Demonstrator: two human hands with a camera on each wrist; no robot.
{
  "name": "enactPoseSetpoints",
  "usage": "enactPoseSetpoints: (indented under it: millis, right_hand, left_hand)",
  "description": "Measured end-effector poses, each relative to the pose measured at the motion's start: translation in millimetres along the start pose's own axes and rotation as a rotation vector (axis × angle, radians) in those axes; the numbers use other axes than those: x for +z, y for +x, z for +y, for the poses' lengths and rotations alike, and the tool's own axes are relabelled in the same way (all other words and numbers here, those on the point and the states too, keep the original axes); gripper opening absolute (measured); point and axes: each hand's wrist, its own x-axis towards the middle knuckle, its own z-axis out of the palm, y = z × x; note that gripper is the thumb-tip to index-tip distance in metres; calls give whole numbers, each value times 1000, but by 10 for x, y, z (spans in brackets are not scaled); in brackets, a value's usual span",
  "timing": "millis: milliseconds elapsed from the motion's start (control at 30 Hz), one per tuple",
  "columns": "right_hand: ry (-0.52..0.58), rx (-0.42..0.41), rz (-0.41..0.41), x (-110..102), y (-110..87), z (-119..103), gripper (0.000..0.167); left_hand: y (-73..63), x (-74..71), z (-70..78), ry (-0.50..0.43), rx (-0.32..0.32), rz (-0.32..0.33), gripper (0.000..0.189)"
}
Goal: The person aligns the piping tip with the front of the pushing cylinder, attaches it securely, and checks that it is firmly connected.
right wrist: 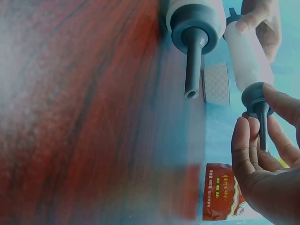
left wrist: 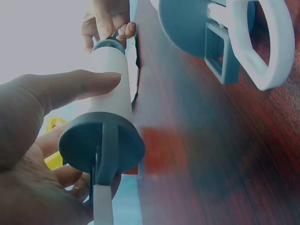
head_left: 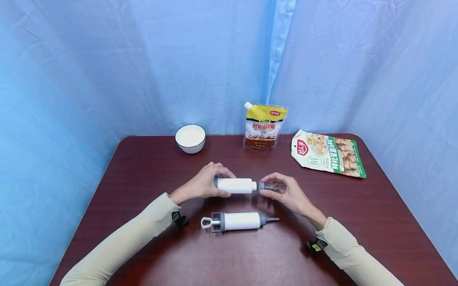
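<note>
My left hand (head_left: 204, 183) grips the white barrel of an icing syringe (head_left: 234, 186), held level above the table. In the left wrist view its thumb lies across the barrel, in front of the grey end flange (left wrist: 103, 140). My right hand (head_left: 288, 194) pinches a grey nozzle cap (head_left: 261, 186) at the barrel's white neck. A narrow gap shows between cap and neck in the head view. The nozzle's thin tube (right wrist: 263, 126) points back toward the right palm. Nearer me, a second icing syringe (head_left: 241, 221) lies on the table with its nozzle fitted and its white pull handle to the left.
A white bowl (head_left: 190, 137) stands at the table's far side. Right of it stands a yellow, white and brown spouted pouch (head_left: 264, 127). A green and white food packet (head_left: 327, 154) lies at the far right. Blue curtains (head_left: 207, 59) hang behind the dark red table (head_left: 143, 159).
</note>
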Motion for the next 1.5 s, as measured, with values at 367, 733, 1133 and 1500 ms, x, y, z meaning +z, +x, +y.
enactPoseSetpoints:
  millis: [367,733,1133,1500]
  right_hand:
    - [-34,-23,15,28,-61,-66,31]
    - [-53,-29,18,34,-87,-117,30]
    - [2,-39,1,35,-85,-142,33]
    - [-32,-68,10,41,-67,-133,33]
  left_hand:
    - [-21,5,73,-26,7,6,43]
    - [-32,36,118,-37,34,10,43]
    - [-45,52,135,-46,44,7,44]
    - [-48,59,117,-52,60,5,44]
